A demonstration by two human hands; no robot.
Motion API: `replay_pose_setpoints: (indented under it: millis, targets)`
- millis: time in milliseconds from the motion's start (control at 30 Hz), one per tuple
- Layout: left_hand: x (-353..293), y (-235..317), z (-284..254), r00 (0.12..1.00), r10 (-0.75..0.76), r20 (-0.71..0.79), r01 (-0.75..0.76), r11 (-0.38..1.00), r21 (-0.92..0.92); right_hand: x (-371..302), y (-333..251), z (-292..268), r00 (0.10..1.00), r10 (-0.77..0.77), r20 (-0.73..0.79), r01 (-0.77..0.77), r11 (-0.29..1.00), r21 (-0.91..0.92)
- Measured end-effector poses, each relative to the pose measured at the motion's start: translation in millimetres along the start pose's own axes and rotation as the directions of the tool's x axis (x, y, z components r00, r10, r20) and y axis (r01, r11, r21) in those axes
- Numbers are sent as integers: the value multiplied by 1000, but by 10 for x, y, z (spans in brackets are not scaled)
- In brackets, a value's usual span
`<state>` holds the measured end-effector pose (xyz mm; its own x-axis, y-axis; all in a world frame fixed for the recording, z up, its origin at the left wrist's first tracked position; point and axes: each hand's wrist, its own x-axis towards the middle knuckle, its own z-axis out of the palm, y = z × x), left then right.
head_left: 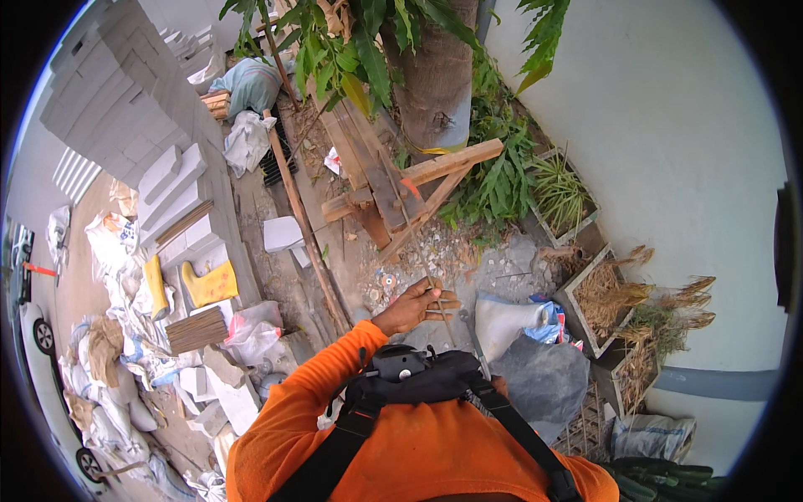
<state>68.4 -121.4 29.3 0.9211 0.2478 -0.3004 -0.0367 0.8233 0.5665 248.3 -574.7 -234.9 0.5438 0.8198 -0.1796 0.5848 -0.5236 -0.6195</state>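
Note:
My left hand (416,307) reaches out from an orange sleeve, in front of my chest. Its thumb and fingers are closed around a thin, greyish rod (447,329), which slants down toward my right side. I cannot make out exactly what kind of rod it is. Only a sliver of my right hand (500,386) shows beside the black chest harness (418,374), which hides its fingers. Ahead of my left hand stands a rough wooden trestle (391,197) with planks, over ground strewn with chips.
A long wooden pole (297,209) lies left of the trestle. Farther left are stacked grey blocks (125,92), yellow boots (209,284) and white sacks (117,251). A tree trunk (431,84) rises ahead. Planter boxes (594,293) line the wall at right, near a dark grey sheet (544,376).

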Motion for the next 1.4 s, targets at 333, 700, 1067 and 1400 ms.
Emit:
replay_pose_setpoints:
  millis: [333, 700, 1067, 1400]
  targets:
    - [51, 37, 103, 994, 10, 112, 5, 991, -131, 518, -953, -738, 912, 405, 58, -409, 897, 169]
    - [32, -62, 74, 998, 26, 59, -19, 994, -112, 2323, -2307, -2252, 998, 7, -58, 3, 985, 172]
    - [18, -100, 88, 998, 64, -3, -64, 994, -87, 3818, -3211, -2875, 894, -396, 210, 444, 842, -306]
    - [28, -187, 20, 997, 81, 9, -80, 994, -75, 4428, -3581, -3127, 820, -396, 413, 553, 735, -394]
